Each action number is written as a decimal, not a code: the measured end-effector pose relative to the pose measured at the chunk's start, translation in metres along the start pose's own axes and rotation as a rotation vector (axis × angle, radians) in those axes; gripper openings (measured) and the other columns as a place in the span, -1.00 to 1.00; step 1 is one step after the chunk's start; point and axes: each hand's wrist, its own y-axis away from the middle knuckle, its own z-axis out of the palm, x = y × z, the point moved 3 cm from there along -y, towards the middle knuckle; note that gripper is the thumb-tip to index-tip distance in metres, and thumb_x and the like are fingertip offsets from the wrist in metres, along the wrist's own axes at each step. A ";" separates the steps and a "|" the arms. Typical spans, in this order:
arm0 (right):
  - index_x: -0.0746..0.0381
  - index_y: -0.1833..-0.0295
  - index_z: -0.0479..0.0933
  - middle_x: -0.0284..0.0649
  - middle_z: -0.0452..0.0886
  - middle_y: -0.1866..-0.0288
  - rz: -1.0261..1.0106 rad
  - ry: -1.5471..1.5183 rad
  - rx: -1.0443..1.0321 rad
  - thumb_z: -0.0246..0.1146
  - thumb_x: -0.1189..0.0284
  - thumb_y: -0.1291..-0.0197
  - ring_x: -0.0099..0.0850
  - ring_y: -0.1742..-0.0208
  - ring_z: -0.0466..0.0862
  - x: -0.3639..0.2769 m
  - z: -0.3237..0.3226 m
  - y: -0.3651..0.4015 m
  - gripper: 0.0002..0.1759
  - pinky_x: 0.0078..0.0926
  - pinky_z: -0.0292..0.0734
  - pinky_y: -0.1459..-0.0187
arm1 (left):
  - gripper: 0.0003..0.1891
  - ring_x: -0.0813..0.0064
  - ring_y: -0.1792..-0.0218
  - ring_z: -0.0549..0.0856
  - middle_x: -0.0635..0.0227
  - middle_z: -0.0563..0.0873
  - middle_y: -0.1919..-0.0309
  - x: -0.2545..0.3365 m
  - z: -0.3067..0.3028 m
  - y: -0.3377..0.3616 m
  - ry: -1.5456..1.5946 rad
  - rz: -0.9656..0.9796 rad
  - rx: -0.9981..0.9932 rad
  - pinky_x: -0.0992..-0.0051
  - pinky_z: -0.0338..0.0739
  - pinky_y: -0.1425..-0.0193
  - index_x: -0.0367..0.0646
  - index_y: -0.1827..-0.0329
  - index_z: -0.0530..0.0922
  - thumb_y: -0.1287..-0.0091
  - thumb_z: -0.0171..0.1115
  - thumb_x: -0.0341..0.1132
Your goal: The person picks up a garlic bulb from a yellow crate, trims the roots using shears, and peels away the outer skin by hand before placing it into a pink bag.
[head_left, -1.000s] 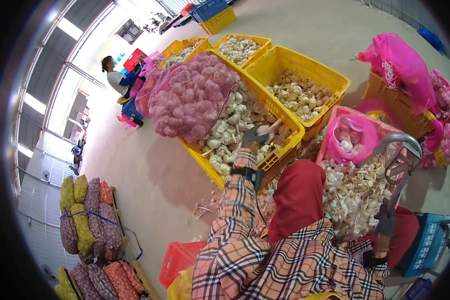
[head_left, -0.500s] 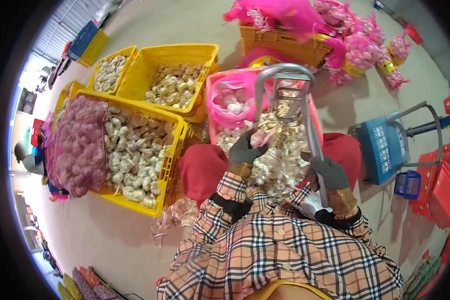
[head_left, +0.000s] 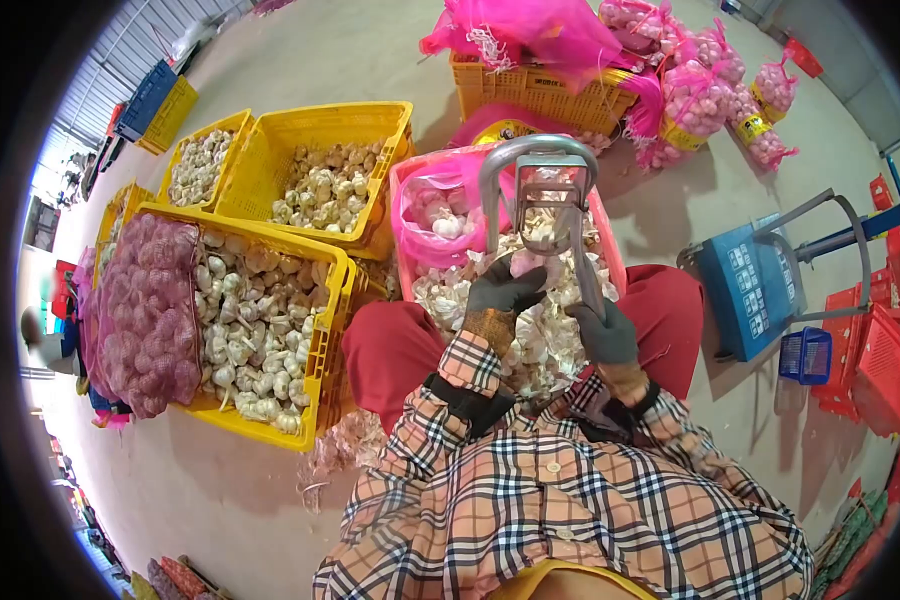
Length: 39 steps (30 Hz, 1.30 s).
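Note:
My left hand (head_left: 505, 290), in a dark glove, has its fingers closed round a pinkish garlic bulb (head_left: 526, 263) above the pink crate. My right hand (head_left: 606, 332), also gloved, is wrapped round the lower handle of a grey metal frame tool (head_left: 582, 262). The tool's curved end stands over the crate, a little ahead of my left hand. Loose garlic skins (head_left: 542, 345) fill the pink crate (head_left: 618, 262). At its far left corner lies a pink bag (head_left: 410, 212) with white bulbs (head_left: 448, 226) inside.
Yellow crates (head_left: 332, 330) of garlic stand at the left, one bearing a purple net sack (head_left: 148, 310). Pink net bags (head_left: 695, 100) are at the back right. A blue scale (head_left: 748, 285) and red baskets (head_left: 885, 370) are at the right. A person (head_left: 50, 340) is at the far left.
My right hand has moved left and inward with the tool's handle. My left hand, still holding the bulb, is now closer to the tool. The whole view has shifted slightly.

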 end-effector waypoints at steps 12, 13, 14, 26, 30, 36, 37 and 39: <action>0.32 -0.14 0.35 0.03 0.55 0.18 -0.516 0.363 -0.003 0.27 0.21 -0.03 -0.16 0.20 0.58 -0.073 -0.006 0.033 -0.40 -0.42 0.45 0.16 | -0.41 0.52 0.09 0.59 0.20 0.57 0.01 -0.008 -0.018 0.046 -0.374 0.031 -0.096 0.65 0.52 0.11 -0.25 -0.25 0.30 -0.12 0.29 -0.48; 0.33 -0.15 0.33 -0.01 0.55 0.18 -0.400 0.158 -0.144 0.29 0.24 -0.03 -0.25 0.20 0.58 -0.053 0.007 0.029 -0.39 -0.46 0.46 0.15 | -0.43 0.53 0.12 0.61 0.22 0.60 0.05 -0.012 -0.019 0.052 -0.297 -0.060 -0.091 0.66 0.53 0.13 -0.25 -0.25 0.31 -0.13 0.27 -0.49; 0.34 -0.17 0.32 -0.05 0.55 0.19 -0.289 -0.049 -0.277 0.31 0.26 -0.02 -0.33 0.21 0.58 -0.034 0.019 0.025 -0.37 -0.50 0.46 0.14 | -0.49 0.56 0.17 0.63 0.26 0.65 0.14 -0.021 -0.027 0.051 -0.348 -0.066 -0.086 0.67 0.54 0.19 -0.24 -0.22 0.35 -0.16 0.22 -0.52; 0.11 -0.14 0.44 -0.13 0.55 0.16 -0.403 0.327 -0.370 0.39 0.24 0.11 -0.26 0.16 0.57 -0.058 0.017 0.031 -0.39 -0.42 0.47 0.14 | -0.72 0.42 0.32 0.62 0.25 0.61 0.23 -0.029 -0.040 0.038 -0.144 0.094 -0.149 0.49 0.56 0.19 -0.28 0.07 0.46 -0.30 0.11 -0.24; 0.11 -0.12 0.45 -0.16 0.55 0.21 -0.580 0.421 -0.122 0.39 0.25 0.13 -0.26 0.16 0.56 -0.045 0.013 0.019 -0.39 -0.38 0.47 0.14 | -0.58 0.39 0.28 0.63 0.32 0.61 0.26 -0.027 -0.018 0.064 0.271 -0.327 0.118 0.44 0.57 0.17 -0.22 -0.01 0.44 -0.31 0.08 -0.05; 0.24 -0.01 0.50 -0.21 0.56 0.27 -0.682 0.180 -0.372 0.34 0.36 0.06 -0.39 0.25 0.56 -0.043 0.014 0.011 -0.55 -0.50 0.48 0.25 | -0.64 0.42 0.35 0.63 0.25 0.62 0.25 -0.052 -0.038 0.051 0.353 -0.271 -0.115 0.49 0.59 0.24 -0.29 0.02 0.44 -0.24 0.20 -0.23; 0.29 0.01 0.50 -0.22 0.55 0.27 -0.583 -0.189 -0.509 0.31 0.42 0.01 -0.44 0.28 0.56 -0.040 0.012 0.008 -0.60 -0.55 0.47 0.28 | -0.65 0.43 0.32 0.64 0.26 0.61 0.22 -0.057 -0.046 0.046 0.249 -0.220 -0.096 0.51 0.59 0.23 -0.30 0.01 0.44 -0.21 0.24 -0.29; 0.38 0.03 0.48 -0.20 0.55 0.28 -0.396 -0.103 -0.380 0.21 0.54 -0.07 -0.50 0.31 0.55 -0.036 0.007 0.013 -0.69 -0.64 0.45 0.32 | -0.64 0.46 0.28 0.64 0.28 0.62 0.20 -0.064 -0.060 0.039 0.225 -0.129 -0.356 0.51 0.58 0.20 -0.30 -0.02 0.43 -0.19 0.25 -0.38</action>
